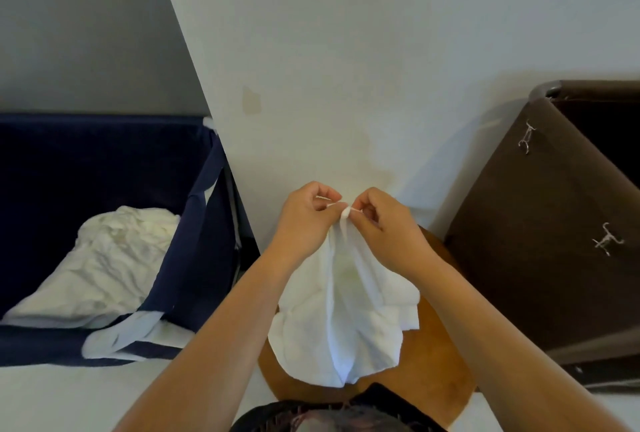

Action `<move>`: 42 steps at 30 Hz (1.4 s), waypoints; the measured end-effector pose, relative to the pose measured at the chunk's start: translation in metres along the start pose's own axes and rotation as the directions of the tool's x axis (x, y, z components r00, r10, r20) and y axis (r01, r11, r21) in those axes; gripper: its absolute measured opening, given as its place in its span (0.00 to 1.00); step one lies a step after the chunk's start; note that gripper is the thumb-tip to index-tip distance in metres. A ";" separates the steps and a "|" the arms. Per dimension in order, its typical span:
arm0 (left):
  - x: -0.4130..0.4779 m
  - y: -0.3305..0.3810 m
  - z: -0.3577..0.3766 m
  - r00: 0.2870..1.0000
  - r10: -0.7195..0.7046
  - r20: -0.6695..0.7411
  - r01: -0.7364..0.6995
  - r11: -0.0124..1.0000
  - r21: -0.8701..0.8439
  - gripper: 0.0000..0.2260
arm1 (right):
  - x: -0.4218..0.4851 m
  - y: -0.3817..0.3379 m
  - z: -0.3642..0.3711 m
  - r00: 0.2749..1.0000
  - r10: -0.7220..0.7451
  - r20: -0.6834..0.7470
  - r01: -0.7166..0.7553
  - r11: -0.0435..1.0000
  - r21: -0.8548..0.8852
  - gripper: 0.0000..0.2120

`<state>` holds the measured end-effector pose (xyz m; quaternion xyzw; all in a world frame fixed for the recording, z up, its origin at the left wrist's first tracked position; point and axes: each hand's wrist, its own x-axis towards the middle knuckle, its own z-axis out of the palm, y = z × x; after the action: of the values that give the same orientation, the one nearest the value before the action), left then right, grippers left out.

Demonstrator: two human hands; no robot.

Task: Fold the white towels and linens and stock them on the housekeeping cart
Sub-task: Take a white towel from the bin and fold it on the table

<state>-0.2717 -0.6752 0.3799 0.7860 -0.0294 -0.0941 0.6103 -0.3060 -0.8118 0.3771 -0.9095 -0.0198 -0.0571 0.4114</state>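
A small white towel (341,310) hangs in front of me, bunched at its top edge. My left hand (306,215) and my right hand (381,223) are close together, and each pinches that top edge between thumb and fingers. The towel's lower part drapes down over a round wooden stool (436,355). More crumpled white linen (100,269) lies inside a navy fabric bin (194,223) on the left.
A brown fabric bin (540,241) with metal clips on its side stands at the right. A white wall (346,50) rises straight ahead behind the stool. White straps hang over the navy bin's near corner.
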 end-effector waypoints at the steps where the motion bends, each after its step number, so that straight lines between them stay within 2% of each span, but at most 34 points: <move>1: -0.001 0.000 0.000 1.000 -0.014 0.022 0.014 1.000 -0.022 0.02 | 0.000 -0.001 0.001 1.000 0.015 0.007 -0.015 0.999 0.030 0.05; 6: -0.006 -0.003 -0.004 0.989 -0.069 0.130 0.088 0.985 -0.151 0.08 | 0.003 0.000 0.006 0.998 0.062 -0.010 -0.060 0.991 0.121 0.10; 11: -0.009 -0.012 -0.005 0.994 -0.046 0.103 0.046 0.999 0.001 0.08 | 0.011 0.011 0.012 0.994 0.081 0.077 -0.083 0.996 0.021 0.14; 14: -0.006 -0.021 -0.009 0.997 -0.075 0.019 0.073 0.996 0.059 0.12 | 0.014 0.026 0.018 0.961 0.112 0.253 -0.128 0.991 0.048 0.17; 16: -0.003 -0.032 -0.014 0.986 -0.152 -0.065 0.154 0.988 0.017 0.13 | 0.015 0.040 0.020 0.926 0.143 0.351 -0.168 0.985 0.041 0.16; 19: 0.001 -0.046 -0.021 0.951 -0.269 -0.152 0.266 0.963 -0.042 0.13 | 0.017 0.054 0.020 0.912 0.185 0.367 -0.204 0.979 0.014 0.11; 23: 0.010 -0.060 -0.019 0.858 -0.475 -0.196 0.389 0.850 -0.355 0.14 | 0.022 0.062 0.035 0.891 0.189 0.414 -0.186 0.981 -0.048 0.13; 26: 0.018 -0.071 -0.019 0.835 -0.525 -0.168 0.399 0.786 -0.472 0.17 | 0.023 0.069 0.049 0.863 0.196 0.465 -0.144 0.979 -0.144 0.15; 30: 0.024 -0.078 -0.022 0.821 -0.549 -0.159 0.421 0.769 -0.482 0.10 | 0.032 0.079 0.048 0.819 0.259 0.513 -0.130 0.953 -0.273 0.12; 33: 0.028 -0.083 -0.025 0.802 -0.573 -0.170 0.436 0.756 -0.489 0.12 | 0.040 0.082 0.040 0.818 0.255 0.515 -0.139 0.958 -0.252 0.09; 36: 0.030 -0.085 -0.026 0.783 -0.593 -0.187 0.450 0.748 -0.488 0.14 | 0.045 0.077 0.034 0.828 0.259 0.498 -0.145 0.956 -0.256 0.10; 42: 0.033 -0.087 -0.029 0.764 -0.609 -0.212 0.469 0.751 -0.465 0.09 | 0.048 0.072 0.027 0.798 0.285 0.531 -0.355 0.934 0.033 0.10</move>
<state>-0.2405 -0.6311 0.2996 0.6274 0.3308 -0.1311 0.6926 -0.2505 -0.8397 0.3121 -0.8521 0.0209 0.2615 0.4529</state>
